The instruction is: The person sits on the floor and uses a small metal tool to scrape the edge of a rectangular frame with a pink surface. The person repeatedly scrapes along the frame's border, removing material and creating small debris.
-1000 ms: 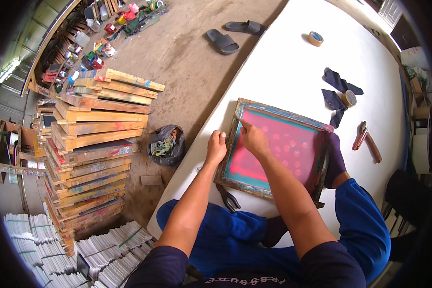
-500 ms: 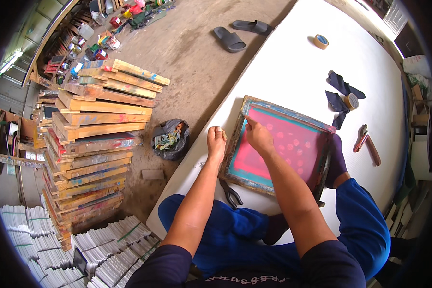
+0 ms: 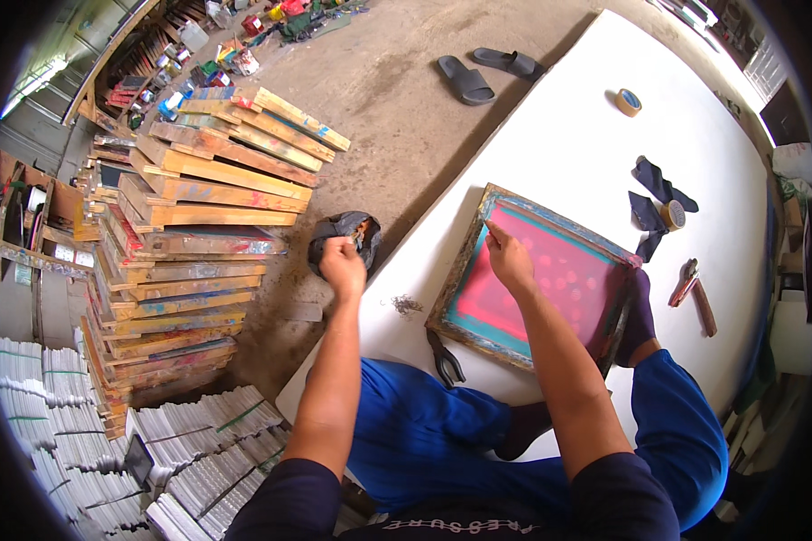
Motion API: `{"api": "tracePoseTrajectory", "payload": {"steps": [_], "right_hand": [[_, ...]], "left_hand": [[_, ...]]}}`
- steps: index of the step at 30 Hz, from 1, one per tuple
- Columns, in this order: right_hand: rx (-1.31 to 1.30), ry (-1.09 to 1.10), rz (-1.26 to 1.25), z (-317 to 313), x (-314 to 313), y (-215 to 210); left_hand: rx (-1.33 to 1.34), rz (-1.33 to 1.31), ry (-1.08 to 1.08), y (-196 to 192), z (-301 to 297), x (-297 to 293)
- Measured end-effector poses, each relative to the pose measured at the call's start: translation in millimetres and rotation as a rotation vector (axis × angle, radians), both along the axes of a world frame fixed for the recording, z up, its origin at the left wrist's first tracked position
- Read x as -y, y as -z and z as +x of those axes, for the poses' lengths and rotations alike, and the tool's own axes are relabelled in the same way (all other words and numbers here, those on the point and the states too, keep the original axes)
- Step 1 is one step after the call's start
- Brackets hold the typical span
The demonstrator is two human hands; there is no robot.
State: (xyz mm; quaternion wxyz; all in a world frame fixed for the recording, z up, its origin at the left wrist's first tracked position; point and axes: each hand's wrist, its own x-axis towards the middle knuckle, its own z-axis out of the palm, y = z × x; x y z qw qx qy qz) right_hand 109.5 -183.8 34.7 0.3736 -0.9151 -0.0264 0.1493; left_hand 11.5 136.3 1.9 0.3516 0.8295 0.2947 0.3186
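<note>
A wooden screen-printing frame [image 3: 461,277] with pink mesh, a teal border and pale round marks lies tilted on the white table, its far right corner by my socked foot [image 3: 636,302]. My right hand [image 3: 512,263] is over its upper left part, index finger stretched to the mesh's inner edge and the other fingers curled. Off the table's left side, my left hand [image 3: 342,268] is closed above a black plastic bag [image 3: 361,225] with scraps in it; anything in its fingers is hidden. Dark-handled pliers [image 3: 446,361] lie at the frame's near edge, beside a small pile of metal bits [image 3: 406,305].
Tape rolls [image 3: 628,102], dark cloth strips [image 3: 663,183] and a red-handled tool [image 3: 684,282] lie farther along the white table [image 3: 550,144]. Stacked wooden frames [image 3: 207,216] and bundled white sheets [image 3: 203,424] stand left. Black slides [image 3: 466,81] rest on the floor.
My left hand has moved left from beside the frame to above the black bag, uncovering the metal bits. The right hand keeps its place on the frame. The whole view has shifted slightly.
</note>
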Motion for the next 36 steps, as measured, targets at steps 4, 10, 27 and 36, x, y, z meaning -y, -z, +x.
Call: {"api": "tracePoseTrajectory", "payload": {"steps": [4, 10, 27, 36], "right_hand": [[0.136, -0.031, 0.074, -11.5, 24.8, 19.4], [0.082, -0.224, -0.123, -56.1, 32.8, -3.2], [0.204, -0.363, -0.298, -42.6, 37.7, -8.9], [0.072, -0.269, -0.113, -42.5, 33.0, -13.8]], "left_hand": [[-0.323, 0.130, -0.108, -28.1, -9.1, -21.4], [-0.183, 0.391, 0.155, -17.9, -14.0, 19.3], [-0.404, -0.218, 0.719, 16.1, 18.8, 124.6], [-0.258, -0.664, 0.612, 25.0, 22.5, 134.1]]}}
